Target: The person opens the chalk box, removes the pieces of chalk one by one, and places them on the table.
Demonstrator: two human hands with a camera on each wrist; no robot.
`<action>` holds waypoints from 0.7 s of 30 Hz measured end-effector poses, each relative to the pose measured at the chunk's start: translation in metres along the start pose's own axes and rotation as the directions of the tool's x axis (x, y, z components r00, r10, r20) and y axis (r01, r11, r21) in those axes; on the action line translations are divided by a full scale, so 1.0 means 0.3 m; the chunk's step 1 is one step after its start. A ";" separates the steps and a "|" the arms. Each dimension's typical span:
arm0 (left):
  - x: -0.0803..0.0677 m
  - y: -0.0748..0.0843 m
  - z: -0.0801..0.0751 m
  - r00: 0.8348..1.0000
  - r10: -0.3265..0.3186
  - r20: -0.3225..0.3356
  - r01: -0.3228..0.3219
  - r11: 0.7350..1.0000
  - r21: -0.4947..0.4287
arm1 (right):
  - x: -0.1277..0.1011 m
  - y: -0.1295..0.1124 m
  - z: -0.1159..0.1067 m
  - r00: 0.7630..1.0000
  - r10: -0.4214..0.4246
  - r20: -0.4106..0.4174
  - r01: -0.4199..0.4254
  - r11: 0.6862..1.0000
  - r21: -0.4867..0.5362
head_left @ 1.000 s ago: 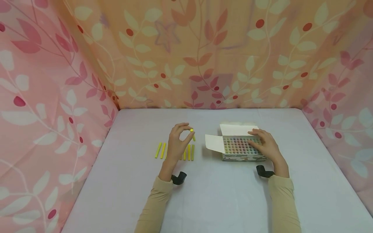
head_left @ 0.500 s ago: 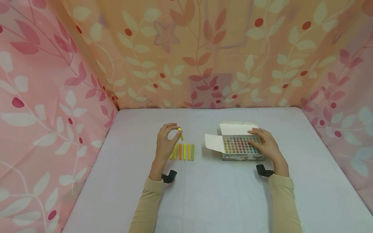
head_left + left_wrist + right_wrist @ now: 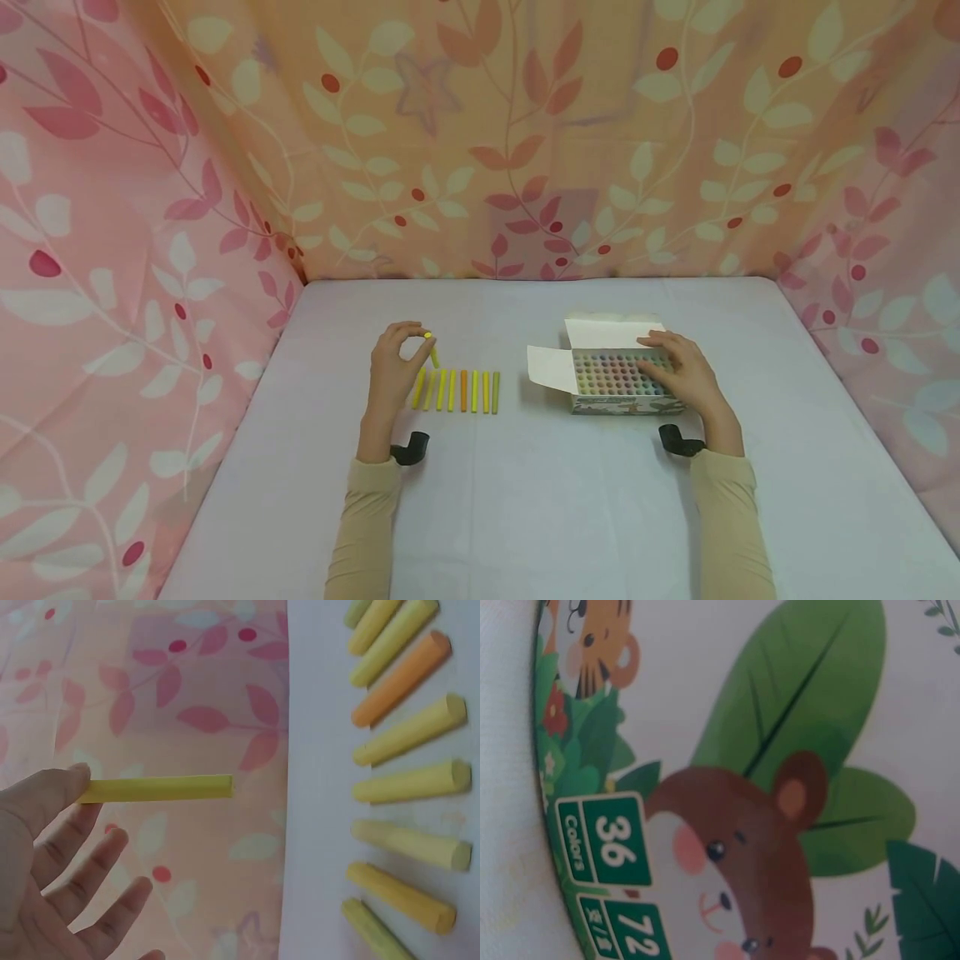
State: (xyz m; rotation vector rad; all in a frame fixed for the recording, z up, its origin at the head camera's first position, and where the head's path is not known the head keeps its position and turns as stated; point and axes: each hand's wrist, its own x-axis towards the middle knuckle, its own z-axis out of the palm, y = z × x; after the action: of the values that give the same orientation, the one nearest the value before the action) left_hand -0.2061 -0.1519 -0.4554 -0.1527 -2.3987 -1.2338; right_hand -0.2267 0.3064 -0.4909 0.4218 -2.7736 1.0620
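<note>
A left hand (image 3: pixel 393 360) pinches 1 yellow chalk stick (image 3: pixel 432 348) above a sorted row of yellow and orange sticks (image 3: pixel 457 390) on the table (image 3: pixel 525 500), while the right hand (image 3: pixel 678 371) lies with relaxed fingers on the open chalk box (image 3: pixel 615 379), steadying it.

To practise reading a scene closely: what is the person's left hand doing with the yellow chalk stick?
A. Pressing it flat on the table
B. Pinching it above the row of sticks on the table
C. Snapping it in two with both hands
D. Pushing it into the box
B: the left hand pinches the yellow chalk stick by one end, raised over the row of sticks, while the right hand rests on the box.
</note>
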 end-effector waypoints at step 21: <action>-0.023 -0.108 -0.137 0.955 -0.241 0.174 0.190 0.945 0.268 | 0.002 -0.004 -0.002 1.000 0.002 -0.003 -0.002 1.000 -0.008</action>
State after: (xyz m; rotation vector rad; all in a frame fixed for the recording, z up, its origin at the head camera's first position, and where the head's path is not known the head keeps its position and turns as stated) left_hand -0.1958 -0.2032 -0.4617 0.0677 -2.7885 -1.0357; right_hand -0.2267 0.3057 -0.4895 0.4158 -2.7756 1.0511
